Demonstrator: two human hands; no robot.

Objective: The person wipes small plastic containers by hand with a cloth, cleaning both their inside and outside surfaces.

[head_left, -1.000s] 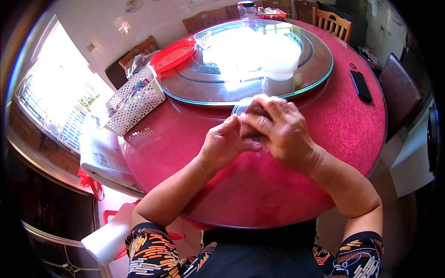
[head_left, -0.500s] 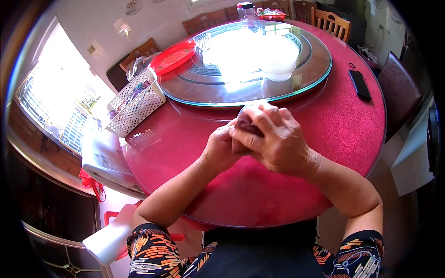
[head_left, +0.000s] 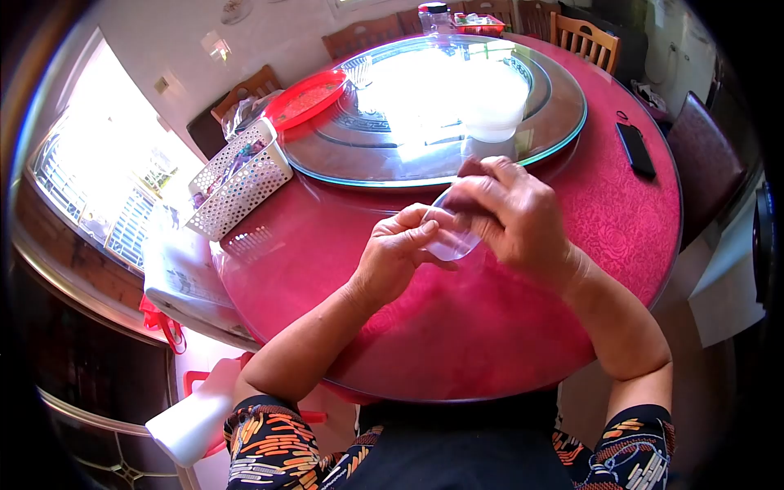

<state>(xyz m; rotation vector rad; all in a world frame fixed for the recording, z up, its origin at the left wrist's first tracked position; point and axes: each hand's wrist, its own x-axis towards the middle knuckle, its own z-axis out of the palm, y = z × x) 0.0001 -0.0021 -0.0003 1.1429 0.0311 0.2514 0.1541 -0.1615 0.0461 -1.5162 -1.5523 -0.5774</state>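
My left hand (head_left: 392, 251) grips a small clear plastic bowl (head_left: 456, 245) by its side, thumb on the near face. My right hand (head_left: 527, 219) is closed round a dark reddish-brown cloth (head_left: 471, 167), part of which sticks out above the fingers. The cloth is at the right side of the bowl; whether it touches the bowl is hard to tell. Both hands are over the near part of the red round table (head_left: 457, 343). Beyond them, a translucent white stack of bowls (head_left: 492, 122) stands on the glass turntable (head_left: 359, 167), partly washed out by glare.
A white perforated basket (head_left: 249, 184) with colourful contents sits at the table's left. Behind it, a red tray (head_left: 306, 100) rests partly over the turntable's edge. On the right lies a black phone (head_left: 635, 149). Jars (head_left: 437, 18) and a red basket (head_left: 479, 26) stand at the far edge.
The hands have moved apart, uncovering the clear bowl in my left hand. My right hand has shifted right with the cloth, which was pressed between both hands before.
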